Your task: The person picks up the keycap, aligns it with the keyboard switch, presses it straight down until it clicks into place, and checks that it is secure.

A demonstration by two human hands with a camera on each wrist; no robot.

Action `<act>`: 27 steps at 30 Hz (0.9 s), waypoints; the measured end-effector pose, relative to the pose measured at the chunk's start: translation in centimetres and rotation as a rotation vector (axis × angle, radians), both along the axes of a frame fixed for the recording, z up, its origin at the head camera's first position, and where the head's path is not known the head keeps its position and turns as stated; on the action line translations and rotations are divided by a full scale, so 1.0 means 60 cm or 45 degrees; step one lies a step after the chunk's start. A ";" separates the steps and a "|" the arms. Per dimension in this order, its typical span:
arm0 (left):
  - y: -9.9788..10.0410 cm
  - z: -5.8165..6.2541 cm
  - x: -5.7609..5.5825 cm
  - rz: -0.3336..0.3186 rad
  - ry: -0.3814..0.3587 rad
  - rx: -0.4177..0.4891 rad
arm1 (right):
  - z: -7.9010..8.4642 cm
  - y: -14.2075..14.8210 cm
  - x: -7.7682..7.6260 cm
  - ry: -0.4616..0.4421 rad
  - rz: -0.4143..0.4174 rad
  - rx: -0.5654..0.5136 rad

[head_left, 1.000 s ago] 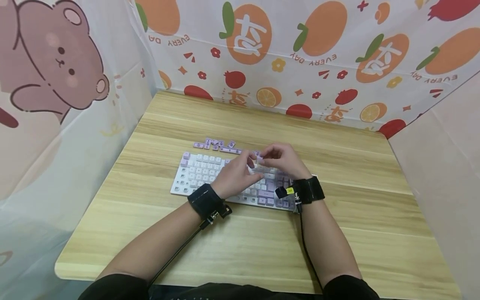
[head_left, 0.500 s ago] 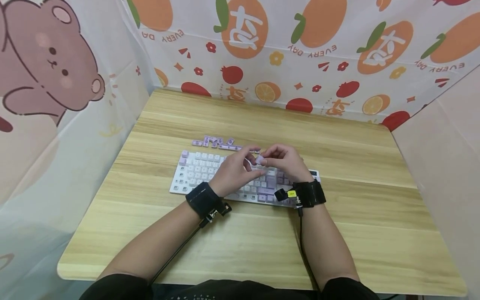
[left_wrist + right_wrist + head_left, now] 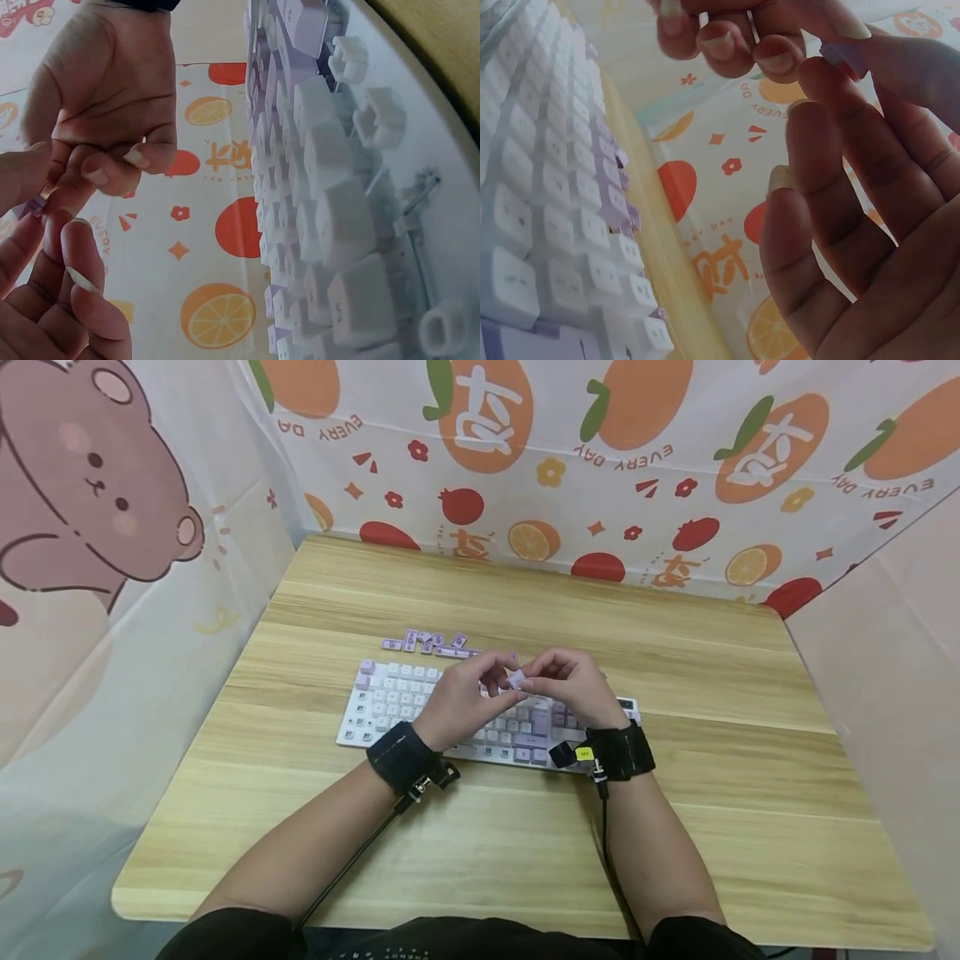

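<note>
Well inside the table edges (image 3: 225, 718), purple keycap (image 3: 516, 679) in shared pinch: left hand (image 3: 463, 700), right hand (image 3: 576, 689).

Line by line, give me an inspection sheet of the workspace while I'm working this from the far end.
Surface: light wood-grain table, near-left corner rounded.
Job's things: white-and-purple keyboard, with bare key positions along its near edge; loose purple keycaps behind it; one pale purple keycap held above it.
Clutter: nothing seen beyond the loose keycaps.
Left hand: fingers at the held keycap; whether they grip it is unclear.
Right hand: pinches that keycap with thumb and fingers.
Cables: left black cable and right black cable, each trailing from the wrist toward the person.
Surroundings: fruit-print sheet behind, bear-print sheet at left, plain pale panel at right.
</note>
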State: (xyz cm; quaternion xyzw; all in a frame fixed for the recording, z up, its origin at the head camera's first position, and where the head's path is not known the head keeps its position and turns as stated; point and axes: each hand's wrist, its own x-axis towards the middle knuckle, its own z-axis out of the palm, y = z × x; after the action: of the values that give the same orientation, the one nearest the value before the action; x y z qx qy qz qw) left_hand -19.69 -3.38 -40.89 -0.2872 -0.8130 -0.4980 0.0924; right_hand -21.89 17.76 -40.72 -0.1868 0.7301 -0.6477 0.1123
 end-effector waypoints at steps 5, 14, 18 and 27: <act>-0.002 0.004 -0.001 -0.017 -0.005 -0.015 | 0.001 0.001 0.001 0.053 -0.009 0.042; -0.006 0.004 -0.001 -0.042 -0.072 -0.005 | 0.000 0.001 0.011 0.134 -0.015 0.107; -0.007 0.002 -0.002 -0.055 -0.146 0.005 | 0.001 0.000 0.016 0.155 -0.015 0.119; -0.009 0.008 -0.005 -0.122 -0.325 0.055 | 0.003 -0.003 0.020 0.284 -0.052 0.247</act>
State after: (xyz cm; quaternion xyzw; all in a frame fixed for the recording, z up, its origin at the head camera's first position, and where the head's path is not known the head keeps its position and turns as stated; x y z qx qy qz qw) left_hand -19.98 -3.94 -40.43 -0.2579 -0.7925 -0.5519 -0.0297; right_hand -20.70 17.61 -40.52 -0.2309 0.8008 -0.5516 0.0348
